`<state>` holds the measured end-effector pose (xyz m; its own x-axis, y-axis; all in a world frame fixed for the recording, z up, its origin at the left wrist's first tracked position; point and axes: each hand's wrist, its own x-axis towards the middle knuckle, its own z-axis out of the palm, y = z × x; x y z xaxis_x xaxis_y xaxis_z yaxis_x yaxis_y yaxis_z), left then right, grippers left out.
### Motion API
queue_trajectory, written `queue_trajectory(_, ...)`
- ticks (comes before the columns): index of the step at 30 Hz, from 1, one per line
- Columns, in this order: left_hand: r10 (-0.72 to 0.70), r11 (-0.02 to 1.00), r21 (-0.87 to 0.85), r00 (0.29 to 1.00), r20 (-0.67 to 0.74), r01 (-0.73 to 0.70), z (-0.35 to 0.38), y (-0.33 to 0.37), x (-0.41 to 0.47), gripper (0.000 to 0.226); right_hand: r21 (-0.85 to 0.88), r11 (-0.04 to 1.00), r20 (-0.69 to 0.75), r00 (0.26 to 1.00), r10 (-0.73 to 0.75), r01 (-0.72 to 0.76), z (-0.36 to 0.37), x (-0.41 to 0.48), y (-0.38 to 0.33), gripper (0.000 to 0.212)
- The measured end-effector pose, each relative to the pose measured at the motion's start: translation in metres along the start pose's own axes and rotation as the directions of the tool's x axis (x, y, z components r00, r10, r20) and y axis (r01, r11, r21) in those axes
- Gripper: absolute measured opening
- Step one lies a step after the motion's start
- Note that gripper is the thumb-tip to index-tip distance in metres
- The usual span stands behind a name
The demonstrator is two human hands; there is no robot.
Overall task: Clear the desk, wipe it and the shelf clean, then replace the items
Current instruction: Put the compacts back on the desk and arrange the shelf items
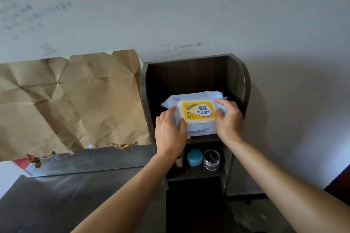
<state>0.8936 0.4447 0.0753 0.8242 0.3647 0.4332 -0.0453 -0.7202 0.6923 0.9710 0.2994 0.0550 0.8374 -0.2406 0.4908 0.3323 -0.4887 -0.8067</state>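
Desk (56,204): dark, glossy top, nearest the camera at lower left.
Lower compartment: a blue-lidded jar (195,157) and a clear jar (211,159) with dark contents stand side by side.
Left hand (169,134): grips the left end of the wipes pack (197,112), thumb on the top face beside the lid.
Right hand (228,119): grips the right end, fingers curled over the far edge.
Wipes pack, appearance: pale blue soft wrapper; yellow flip lid with a cream rim; blue and white print.
Wipes pack, orientation: long axis runs left to right, right end slightly higher; lid faces the camera.
Wipes pack, location: at the front of the top compartment of the shelf unit (238,81); contact with the board cannot be determined.
Shelf unit: dark wood, curved side panels.
Brown paper (75,100): creased, flat against the wall (170,15), left of the shelf unit.
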Motion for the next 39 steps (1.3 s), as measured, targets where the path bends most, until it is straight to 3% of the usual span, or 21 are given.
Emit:
queue_trajectory(5,0.032,0.999,-0.042,0.999,0.029,-0.031,-0.044,-0.020,-0.048,0.042,-0.028,0.999,-0.031,0.998,-0.045,0.044,-0.013,-0.050,-0.017,0.029)
queue_trajectory(9,-0.069,0.995,-0.058,0.992,0.108,0.076,-0.077,-0.064,-0.092,0.040,0.014,0.996,0.005,0.996,-0.090,0.090,-0.004,-0.116,-0.027,0.028)
queue_trajectory(13,-0.268,0.960,-0.027,0.941,0.207,0.279,-0.096,-0.127,-0.134,0.040,-0.022,0.997,0.161,0.984,-0.071,0.076,0.028,-0.178,-0.025,0.030)
queue_trajectory(16,-0.435,0.897,0.034,0.865,0.249,0.441,-0.101,-0.174,-0.161,0.042,-0.123,0.992,0.340,0.939,0.043,-0.001,0.059,-0.217,-0.011,0.030)
queue_trajectory(19,-0.571,0.819,0.113,0.776,0.268,0.563,-0.099,-0.215,-0.183,0.042,-0.258,0.965,0.541,0.822,0.177,-0.039,0.092,-0.247,0.008,0.037)
queue_trajectory(23,-0.714,0.695,0.156,0.646,0.272,0.702,-0.088,-0.259,-0.204,0.043,-0.368,0.929,0.759,0.588,0.278,0.036,0.139,-0.269,0.037,0.046)
queue_trajectory(27,-0.813,0.553,0.119,0.503,0.293,0.825,-0.068,-0.287,-0.215,0.045,-0.385,0.909,0.874,0.381,0.303,0.158,0.188,-0.273,0.059,0.053)
queue_trajectory(31,-0.835,0.450,0.089,0.384,0.395,0.888,-0.050,-0.301,-0.218,0.020,-0.312,0.905,0.940,0.232,0.250,0.289,0.228,-0.268,0.075,0.062)
queue_trajectory(33,-0.848,0.467,0.169,0.385,0.364,0.868,-0.049,-0.308,-0.214,0.016,-0.270,0.897,0.952,0.237,0.194,0.350,0.240,-0.264,0.080,0.061)
queue_trajectory(36,-0.815,0.578,0.405,0.516,0.262,0.708,-0.057,-0.325,-0.199,0.026,-0.315,0.881,0.902,0.400,0.163,0.353,0.245,-0.261,0.084,0.055)
queue_trajectory(37,-0.779,0.623,0.425,0.566,0.269,0.656,-0.060,-0.330,-0.193,0.030,-0.350,0.871,0.880,0.441,0.178,0.346,0.243,-0.263,0.084,0.056)
queue_trajectory(39,-0.714,0.698,0.438,0.601,0.359,0.566,-0.062,-0.340,-0.184,0.043,-0.389,0.864,0.857,0.468,0.214,0.319,0.234,-0.273,0.084,0.060)
